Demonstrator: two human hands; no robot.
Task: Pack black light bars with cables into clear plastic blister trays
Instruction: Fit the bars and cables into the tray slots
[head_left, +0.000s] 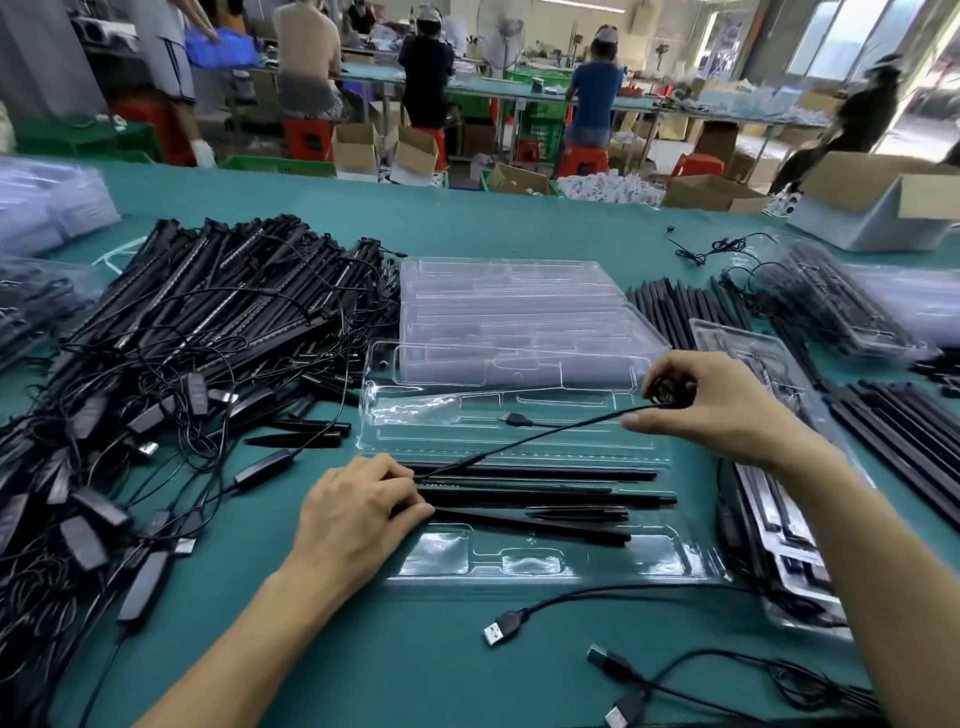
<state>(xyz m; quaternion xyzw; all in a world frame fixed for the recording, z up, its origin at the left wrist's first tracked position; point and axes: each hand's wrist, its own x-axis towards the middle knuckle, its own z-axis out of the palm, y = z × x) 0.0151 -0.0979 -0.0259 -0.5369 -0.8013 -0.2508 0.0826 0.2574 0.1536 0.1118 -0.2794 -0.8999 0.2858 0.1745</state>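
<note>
Green table (467, 218): a heap of unpacked light bars (208, 322) is noted at left, a stack of empty trays (509, 306) behind the work. The open blister tray (519, 569) is laid nearest, its far half toward the stack. Several black light bars (545, 475) are seated lengthwise in the middle channels; one lower bar is seen lying askew, apparently not bedded. The left hand (358, 509) is laid on the bars' left ends, fingers (389, 478) flat and together, pressing rather than gripping. The right hand (727, 410) is raised over the far half, its fingers clamped on a small coil (665, 389) of cable (519, 441), which is drawn taut from the coil down to the left hand.

Step judged: winding the lead for stowing. Tension should be kept light so that no bar is lifted out, and the press applied until the coil is finished. Loops are best made small and even, sized to a tray pocket. The askew bar should be bedded before closing.
</note>
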